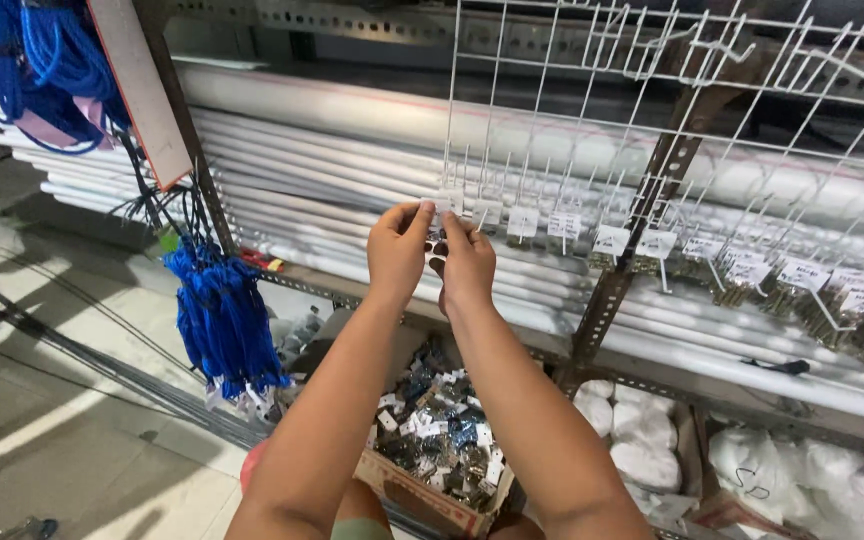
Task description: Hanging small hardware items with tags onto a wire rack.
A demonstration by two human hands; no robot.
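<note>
My left hand (399, 250) and my right hand (466, 262) are raised side by side in front of a white wire grid rack (592, 120). Both pinch a small carded packet (438, 238) at the leftmost hook of the rack, under a small white label tag (449, 201). The packet is mostly hidden by my fingers. To the right hang rows of similar small packets with brass-coloured parts (752, 285) on hooks. Below my arms sits a cardboard box (422, 500) filled with several loose carded packets.
Long white pipes (332, 150) lie stacked on a metal shelf behind the rack. A bunch of blue cords (220, 320) hangs at the left, more blue coils (42, 70) above. White plastic bags (642, 430) fill boxes at lower right. Grey rods lie on the tiled floor (52, 420).
</note>
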